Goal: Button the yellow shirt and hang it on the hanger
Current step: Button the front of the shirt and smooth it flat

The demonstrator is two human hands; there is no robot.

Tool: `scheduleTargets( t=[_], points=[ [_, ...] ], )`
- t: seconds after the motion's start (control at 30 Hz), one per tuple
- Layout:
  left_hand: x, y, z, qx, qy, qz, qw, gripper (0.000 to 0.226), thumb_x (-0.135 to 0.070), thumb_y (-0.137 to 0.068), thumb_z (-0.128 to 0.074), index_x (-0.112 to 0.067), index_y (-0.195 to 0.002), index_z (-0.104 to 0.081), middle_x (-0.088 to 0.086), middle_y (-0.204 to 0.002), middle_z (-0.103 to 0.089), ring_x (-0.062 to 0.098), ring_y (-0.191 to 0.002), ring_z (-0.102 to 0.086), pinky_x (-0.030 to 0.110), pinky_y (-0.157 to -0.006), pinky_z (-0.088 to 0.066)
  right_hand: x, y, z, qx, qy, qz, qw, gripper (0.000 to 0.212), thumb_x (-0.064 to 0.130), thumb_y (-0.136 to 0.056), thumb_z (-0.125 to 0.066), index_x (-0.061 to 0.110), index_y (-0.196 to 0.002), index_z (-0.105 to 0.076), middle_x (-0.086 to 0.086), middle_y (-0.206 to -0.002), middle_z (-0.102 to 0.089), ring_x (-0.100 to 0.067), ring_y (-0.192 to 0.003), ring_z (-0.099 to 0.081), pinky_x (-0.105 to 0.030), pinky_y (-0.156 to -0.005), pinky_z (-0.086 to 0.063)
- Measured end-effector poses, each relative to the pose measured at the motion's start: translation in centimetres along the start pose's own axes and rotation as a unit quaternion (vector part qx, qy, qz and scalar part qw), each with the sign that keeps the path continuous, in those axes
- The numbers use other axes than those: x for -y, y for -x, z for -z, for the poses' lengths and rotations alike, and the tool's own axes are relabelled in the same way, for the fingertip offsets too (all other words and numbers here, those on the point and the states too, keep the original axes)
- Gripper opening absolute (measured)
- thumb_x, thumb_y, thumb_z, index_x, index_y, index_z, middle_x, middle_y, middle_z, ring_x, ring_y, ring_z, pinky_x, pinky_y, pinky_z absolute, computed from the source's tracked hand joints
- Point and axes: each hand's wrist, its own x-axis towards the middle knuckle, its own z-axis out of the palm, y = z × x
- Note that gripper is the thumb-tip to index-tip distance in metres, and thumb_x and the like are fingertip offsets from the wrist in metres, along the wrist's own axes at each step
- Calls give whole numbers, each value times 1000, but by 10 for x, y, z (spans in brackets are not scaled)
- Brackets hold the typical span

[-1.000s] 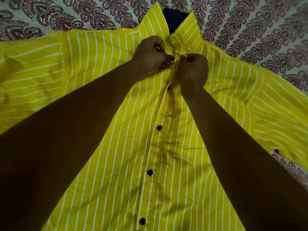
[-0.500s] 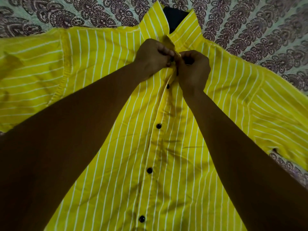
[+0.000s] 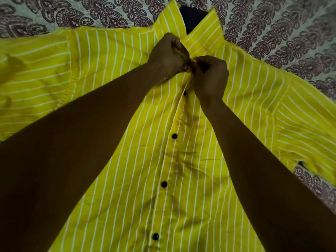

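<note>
A yellow shirt [image 3: 127,179] with thin white stripes lies flat, front up, collar at the far end. Several black buttons [image 3: 174,136] run down its closed front placket. My left hand [image 3: 166,57] and my right hand [image 3: 211,77] are side by side just below the collar [image 3: 201,33]. Both pinch the edges of the placket at the top, where my fingers hide the button. A dark patch [image 3: 190,17] shows inside the open collar. No hanger is in view.
The shirt lies on a bedsheet [image 3: 272,24] with a pale ground and dark paisley print, which shows along the far edge and at the right. The shirt's short sleeves [image 3: 305,135] spread out to both sides.
Both hands have drawn closer together at the top of the placket. The black button seen between my fingers a second ago is now hidden under them.
</note>
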Motion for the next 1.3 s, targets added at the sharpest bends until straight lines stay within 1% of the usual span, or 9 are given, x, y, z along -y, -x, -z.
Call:
scheduleTargets(
  t=[0.17,0.37,0.47,0.6,0.87,1.0,1.1,1.17,1.3],
  points=[
    [2,3,2,0,-24,-1,1000,33,-5,-57,-59,-23,-74,-38,8,-74,-52,38,-81,-64,46,-74,-56,-1,0,2,17,-53,-4,998,12,17,-82,-67,13,-91,-74,-2,-91,-73,-9,-80,-64,-17,-66,-44],
    [3,-6,2,2,0,14,1000,46,15,-78,-57,-20,-72,-27,14,-72,-50,15,-52,-60,39,-62,-51,0,-11,2,36,-36,-24,998,11,17,-83,-66,13,-90,-73,-6,-88,-73,-12,-74,-64,-22,-68,-48],
    [3,-6,3,-2,-4,24,1000,45,14,-79,-56,-20,-71,-26,19,-80,-50,28,-64,-59,45,-67,-51,-1,-14,3,63,-30,-22,997,9,18,-80,-70,12,-86,-74,-8,-83,-72,-11,-64,-62,-26,-70,-51],
    [3,-4,5,-1,-3,36,999,46,6,-70,-66,-20,-72,-28,26,-94,-54,35,-76,-64,52,-78,-52,-5,-13,3,56,-44,-15,997,9,16,-73,-75,14,-82,-74,-7,-81,-73,-20,-76,-68,-42,-74,-55],
    [3,-12,8,18,-10,43,999,37,10,-82,-57,-18,-75,-33,23,-93,-55,14,-57,-64,38,-71,-57,-9,-16,11,74,56,143,985,18,21,-76,-69,14,-91,-73,-9,-94,-68,-18,-80,-64,-35,-74,-49],
    [1,-11,11,42,2,41,998,38,12,-85,-52,-19,-78,-32,12,-83,-55,15,-61,-63,28,-64,-57,-10,-21,12,103,97,190,972,21,15,-82,-62,6,-100,-68,-16,-102,-65,-27,-92,-62,-37,-80,-46],
    [2,-11,13,45,3,36,998,39,12,-83,-56,-19,-78,-33,18,-96,-55,17,-65,-64,27,-61,-57,-12,-21,11,100,131,228,960,23,14,-85,-57,4,-104,-65,-17,-106,-64,-31,-98,-60,-41,-82,-43],
    [2,-11,13,43,8,39,998,40,11,-80,-60,-19,-77,-33,20,-102,-53,23,-72,-63,30,-64,-58,-13,-19,11,93,162,267,946,25,16,-86,-53,4,-105,-65,-19,-104,-65,-35,-96,-61,-44,-79,-44],
    [3,-13,11,35,-7,34,999,39,8,-78,-64,-17,-74,-35,13,-83,-54,28,-73,-63,34,-66,-58,-14,-21,15,100,184,334,919,25,15,-85,-52,3,-100,-68,-22,-94,-67,-40,-82,-64,-45,-67,-51]
  ],
)
